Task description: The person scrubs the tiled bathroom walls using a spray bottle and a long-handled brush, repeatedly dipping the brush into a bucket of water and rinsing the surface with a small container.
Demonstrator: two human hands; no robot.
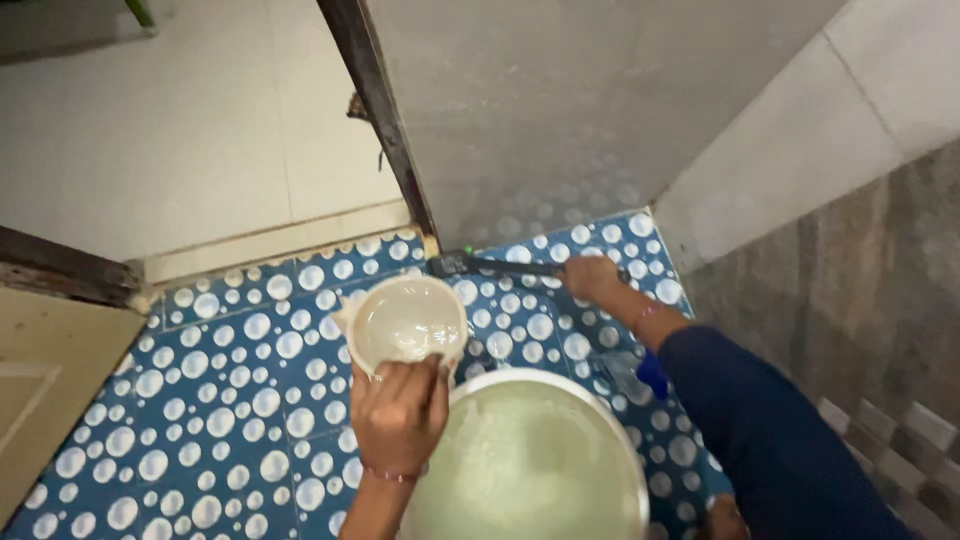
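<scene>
My left hand [398, 412] grips the handle of a white plastic mug [405, 320] filled with water, held level above the blue floor with white bubble spots [230, 390]. My right hand [590, 277] is shut on the dark handle of a scrubbing brush [470, 264], whose head rests on the floor at the bottom corner of the grey door [540, 110]. A dark blue sleeve covers my right arm. Below the mug stands a large white bucket [530, 460] full of water.
A dark door frame [380, 110] runs up from the brush head. Beyond the raised threshold [270, 250] lies a pale tiled floor. A white tiled wall and a grey-brown tiled wall [860, 290] close off the right side. A beige panel sits at the left edge.
</scene>
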